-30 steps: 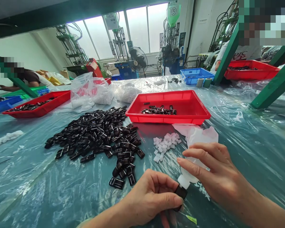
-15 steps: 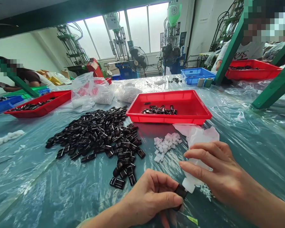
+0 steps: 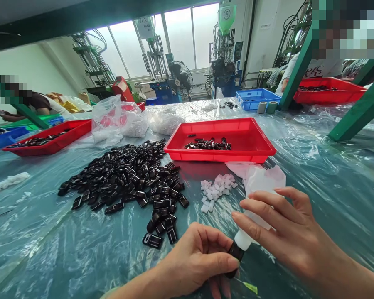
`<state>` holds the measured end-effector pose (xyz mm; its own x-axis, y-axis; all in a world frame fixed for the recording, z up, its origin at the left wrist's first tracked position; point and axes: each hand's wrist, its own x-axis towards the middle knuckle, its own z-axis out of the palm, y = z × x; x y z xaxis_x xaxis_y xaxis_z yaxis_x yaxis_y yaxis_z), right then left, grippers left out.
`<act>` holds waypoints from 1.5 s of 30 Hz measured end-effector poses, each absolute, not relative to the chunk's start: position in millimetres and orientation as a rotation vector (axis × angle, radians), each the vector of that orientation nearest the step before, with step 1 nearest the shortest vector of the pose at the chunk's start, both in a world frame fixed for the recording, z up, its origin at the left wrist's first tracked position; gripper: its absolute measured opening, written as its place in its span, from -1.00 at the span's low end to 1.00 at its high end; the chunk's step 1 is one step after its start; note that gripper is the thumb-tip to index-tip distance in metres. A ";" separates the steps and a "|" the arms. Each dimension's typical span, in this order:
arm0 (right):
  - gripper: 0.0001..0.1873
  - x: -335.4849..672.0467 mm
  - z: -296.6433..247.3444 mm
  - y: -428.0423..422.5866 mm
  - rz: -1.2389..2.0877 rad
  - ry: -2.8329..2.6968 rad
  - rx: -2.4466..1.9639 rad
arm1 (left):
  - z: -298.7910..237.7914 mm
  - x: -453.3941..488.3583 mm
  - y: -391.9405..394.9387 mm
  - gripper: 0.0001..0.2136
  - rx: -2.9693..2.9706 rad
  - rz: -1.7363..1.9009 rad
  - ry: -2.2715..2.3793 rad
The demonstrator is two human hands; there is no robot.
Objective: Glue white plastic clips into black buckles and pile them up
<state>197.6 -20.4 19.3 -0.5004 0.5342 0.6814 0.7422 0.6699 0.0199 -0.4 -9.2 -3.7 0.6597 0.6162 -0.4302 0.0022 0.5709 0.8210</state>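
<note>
My left hand (image 3: 199,261) pinches a small black plastic part (image 3: 235,253) between thumb and fingers at the lower middle of the view. My right hand (image 3: 286,232) grips a white plastic squeeze bottle (image 3: 243,241), and the bottle's nozzle touches the black part. Beyond my hands lies a loose pile of glossy black plastic parts (image 3: 124,178). A small heap of white cubes (image 3: 215,191) sits between the pile and the bottle. A pale pink cloth (image 3: 237,167) lies behind the bottle. The red tray (image 3: 224,155) holds a few black parts.
Plastic sheeting (image 3: 50,232) covers the table. Clear bags (image 3: 118,122) of white items lie behind the pile. Red trays (image 3: 46,137) and a blue crate (image 3: 255,99) stand farther off, with a co-worker (image 3: 311,68) at the far right. Green frame posts (image 3: 299,66) rise there.
The bottle has tilted slightly, with its nozzle still at the black part. My right fingers have shifted a little along it, and the view has moved slightly.
</note>
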 end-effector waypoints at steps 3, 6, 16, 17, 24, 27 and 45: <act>-0.55 197.8 17.2 -20.2 -0.404 -2.201 -0.998 | -4.0 -0.3 -9.6 -0.80 0.892 0.410 0.775; -0.58 198.1 13.6 -19.5 -0.388 -2.182 -0.993 | -3.7 0.1 -10.7 -0.80 0.889 0.413 0.767; -0.66 204.4 15.5 -13.5 -0.299 -2.249 -0.939 | -0.2 -0.4 -9.4 -0.77 0.883 0.422 0.796; -0.67 205.5 15.6 -13.0 -0.283 -2.256 -0.935 | -0.1 -0.7 -9.2 -0.77 0.880 0.427 0.795; -0.65 208.0 14.5 -11.2 -0.218 -2.282 -0.922 | 1.1 -1.7 -9.5 -0.79 0.891 0.414 0.786; -0.66 207.2 12.6 -10.9 -0.225 -2.264 -0.917 | 1.6 -1.7 -9.7 -0.78 0.893 0.414 0.796; -0.68 206.4 13.7 -11.5 -0.202 -2.273 -0.950 | 2.2 0.0 -9.6 -0.78 0.899 0.405 0.788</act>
